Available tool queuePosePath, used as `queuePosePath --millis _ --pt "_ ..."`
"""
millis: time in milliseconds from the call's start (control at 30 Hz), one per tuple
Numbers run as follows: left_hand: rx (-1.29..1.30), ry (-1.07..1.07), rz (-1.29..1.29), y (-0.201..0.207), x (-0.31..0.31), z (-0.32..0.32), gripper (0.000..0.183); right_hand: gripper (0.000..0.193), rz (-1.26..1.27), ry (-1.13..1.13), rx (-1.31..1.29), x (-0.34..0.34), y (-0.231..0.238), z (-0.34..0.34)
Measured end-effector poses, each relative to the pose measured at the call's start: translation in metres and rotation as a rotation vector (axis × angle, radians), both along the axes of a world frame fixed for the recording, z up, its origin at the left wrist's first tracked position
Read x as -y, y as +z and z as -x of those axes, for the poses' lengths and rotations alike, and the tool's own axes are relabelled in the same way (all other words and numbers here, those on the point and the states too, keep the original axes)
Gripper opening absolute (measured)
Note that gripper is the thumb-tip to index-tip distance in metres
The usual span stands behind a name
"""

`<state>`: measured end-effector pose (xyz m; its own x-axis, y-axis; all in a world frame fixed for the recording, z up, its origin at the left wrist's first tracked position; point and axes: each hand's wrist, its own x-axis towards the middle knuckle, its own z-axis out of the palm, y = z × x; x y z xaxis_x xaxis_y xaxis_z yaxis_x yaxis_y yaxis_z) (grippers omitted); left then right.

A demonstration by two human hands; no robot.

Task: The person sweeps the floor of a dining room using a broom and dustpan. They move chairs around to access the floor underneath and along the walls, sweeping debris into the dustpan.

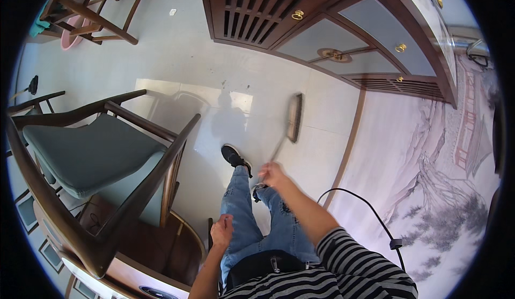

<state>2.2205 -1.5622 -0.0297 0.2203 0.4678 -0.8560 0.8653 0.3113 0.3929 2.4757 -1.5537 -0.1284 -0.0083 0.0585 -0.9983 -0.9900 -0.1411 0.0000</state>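
Note:
A broom (295,117) with a long narrow head reaches out over the pale floor ahead of my feet, its bristles slightly blurred. Its thin handle runs back toward me into my right hand (273,175), which is closed around it. Closer to my body, my left hand (221,231) is curled closed beside my left thigh. Whatever those left fingers hold, if anything, is hidden. Between the two hands I cannot clearly make out the handle. A few dark specks (233,88) lie on the floor to the left of the broom head.
Dark wooden cabinet (322,47) stands ahead and right; a painted wall panel (418,154) is on my right. A chair with a grey-green seat (94,149) and a round brown table (171,245) are close on my left. Far left are a wooden stool (96,15) and a pink basin (70,37).

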Motion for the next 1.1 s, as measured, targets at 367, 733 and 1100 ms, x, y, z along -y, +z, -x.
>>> queuePosePath --millis 367,733,1100 --pt "0.004 0.224 -0.005 0.007 -0.025 0.014 0.024 0.031 -0.380 0.032 -0.482 -0.245 0.042 0.142" --pt "0.014 0.258 -0.120 0.033 -0.050 0.028 0.023 0.030 -0.344 0.439 -0.223 -0.122 0.136 0.016" --pt "-0.050 0.415 -0.066 0.065 -0.085 -0.017 0.023 0.031 -0.085 0.063 -0.132 -0.083 0.057 -0.140"
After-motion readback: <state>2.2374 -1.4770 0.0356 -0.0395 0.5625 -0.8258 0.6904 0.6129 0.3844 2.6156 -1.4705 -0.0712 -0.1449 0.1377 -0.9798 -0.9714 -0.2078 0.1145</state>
